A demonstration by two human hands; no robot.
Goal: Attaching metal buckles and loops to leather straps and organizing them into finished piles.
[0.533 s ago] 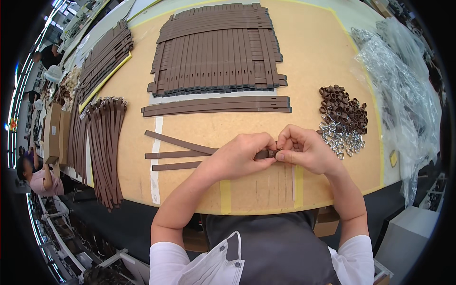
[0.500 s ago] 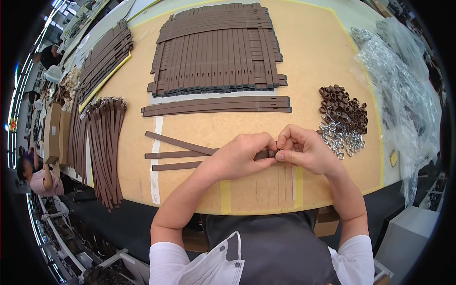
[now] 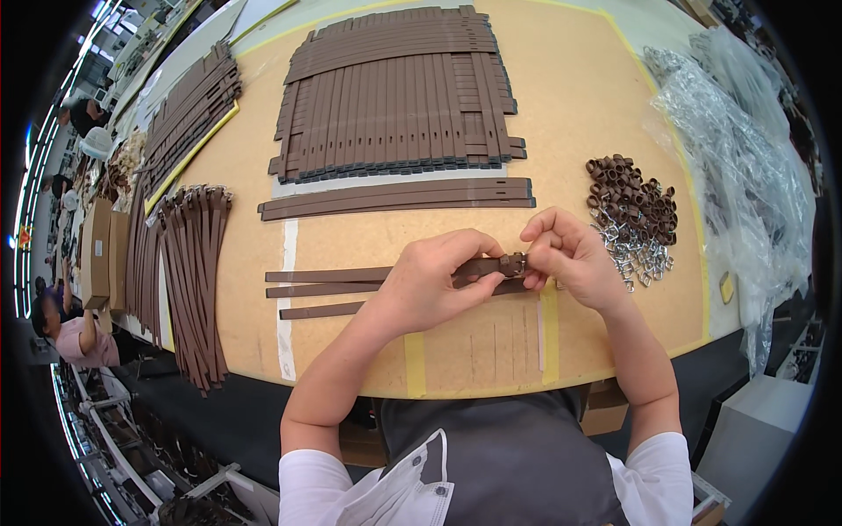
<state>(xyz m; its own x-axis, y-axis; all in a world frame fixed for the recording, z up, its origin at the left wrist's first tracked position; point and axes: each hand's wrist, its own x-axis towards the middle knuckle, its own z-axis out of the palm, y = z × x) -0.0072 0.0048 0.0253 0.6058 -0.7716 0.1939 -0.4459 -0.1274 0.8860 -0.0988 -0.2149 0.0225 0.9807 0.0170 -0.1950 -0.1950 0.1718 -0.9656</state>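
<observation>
With my left hand (image 3: 434, 285) and right hand (image 3: 566, 254) both pinching the strap (image 3: 482, 266), I judge its buckle (image 3: 514, 262) could slip off if either grip loosens.

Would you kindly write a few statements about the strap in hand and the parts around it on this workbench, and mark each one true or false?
1. Both hands, left hand and right hand, grip one brown strap. True.
2. A metal buckle sits on the strap between the hands. True.
3. The pile of brown loops lies to the person's left. False: it lies to the right, beside the right hand.
4. The large stack of straps hangs off the table's near edge. False: it lies flat toward the far side.
5. Loose metal buckles lie just below the loops. True.
</observation>
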